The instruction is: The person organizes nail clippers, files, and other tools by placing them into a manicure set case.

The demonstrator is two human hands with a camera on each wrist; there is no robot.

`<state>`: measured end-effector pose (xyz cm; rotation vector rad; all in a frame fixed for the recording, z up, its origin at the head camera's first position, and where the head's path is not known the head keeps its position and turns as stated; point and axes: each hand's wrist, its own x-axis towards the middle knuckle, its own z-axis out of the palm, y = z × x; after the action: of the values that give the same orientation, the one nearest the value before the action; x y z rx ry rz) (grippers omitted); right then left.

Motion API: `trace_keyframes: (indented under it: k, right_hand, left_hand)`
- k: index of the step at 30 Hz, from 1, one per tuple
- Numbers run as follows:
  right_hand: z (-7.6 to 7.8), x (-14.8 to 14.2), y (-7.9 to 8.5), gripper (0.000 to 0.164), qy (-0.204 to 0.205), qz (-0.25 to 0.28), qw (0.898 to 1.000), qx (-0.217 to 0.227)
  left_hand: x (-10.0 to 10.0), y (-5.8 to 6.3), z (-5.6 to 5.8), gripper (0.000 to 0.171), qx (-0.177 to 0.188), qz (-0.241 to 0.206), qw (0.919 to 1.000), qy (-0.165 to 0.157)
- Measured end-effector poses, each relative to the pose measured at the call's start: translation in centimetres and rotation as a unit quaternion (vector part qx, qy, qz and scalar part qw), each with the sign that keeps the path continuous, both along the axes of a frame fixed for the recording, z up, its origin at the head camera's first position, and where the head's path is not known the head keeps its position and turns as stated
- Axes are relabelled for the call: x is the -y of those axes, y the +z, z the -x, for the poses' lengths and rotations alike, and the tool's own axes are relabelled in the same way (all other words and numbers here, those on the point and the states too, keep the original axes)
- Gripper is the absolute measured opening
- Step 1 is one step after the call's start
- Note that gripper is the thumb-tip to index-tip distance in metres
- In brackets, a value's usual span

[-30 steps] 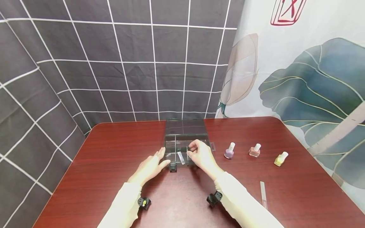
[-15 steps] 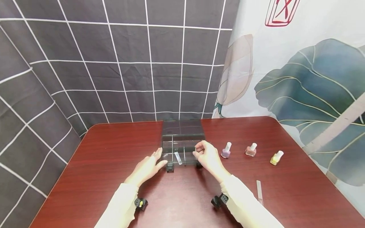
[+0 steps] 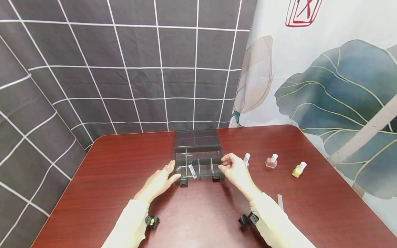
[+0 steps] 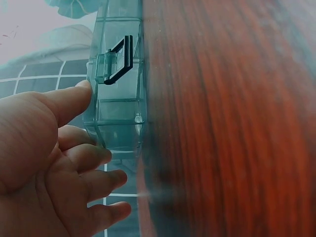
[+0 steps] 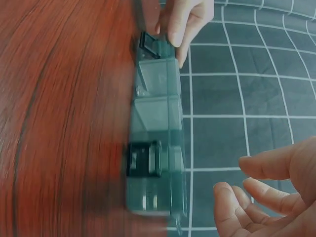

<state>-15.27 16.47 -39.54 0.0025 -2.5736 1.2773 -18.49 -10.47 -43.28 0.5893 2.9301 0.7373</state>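
Observation:
A clear grey plastic storage box [image 3: 203,175] stands on the table with its lid [image 3: 196,138] raised at the back. Upright dividers [image 3: 199,168] partition its inside, and a small clear strip [image 3: 192,171] lies slanted among them. At the box's left front corner, my left hand [image 3: 156,184] rests with straight fingers, its thumb right at the edge in the left wrist view. My right hand [image 3: 237,172] is beside the right end of the box; in the right wrist view its loosely bent fingers [image 5: 266,165] hold nothing. Two black latches [image 3: 184,181] hang on the front.
Three nail polish bottles stand to the right: a purple one [image 3: 246,159] partly behind my right hand, a pink one [image 3: 271,162] and a yellow one [image 3: 299,169]. A flat pale strip [image 3: 280,201] lies near my right sleeve. A grid-patterned cloth [image 3: 139,82] hangs behind the table.
My right hand has moved right, from inside the box to its right end. Another short divider and the right latch now show where it was. My left hand stays at the corner.

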Motion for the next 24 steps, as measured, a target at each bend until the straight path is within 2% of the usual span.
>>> trace_keyframes:
  k: [8,17,24]
  right_hand:
    - [-1.2,-2.1,0.4,0.017,-0.019,-0.022,1.000,0.002]
    - [-2.6,-4.2,0.7,0.018,-0.036,-0.025,0.999,0.010]
    - [-3.9,-6.1,0.8,0.019,-0.067,-0.032,0.996,0.040]
  left_hand:
    - [-0.1,-0.2,0.1,0.065,-0.004,0.000,1.0000,-0.004]
    - [0.0,0.0,0.1,0.066,0.009,-0.002,1.0000,0.003]
    - [0.2,-0.2,0.2,0.066,0.003,-0.004,1.0000,-0.002]
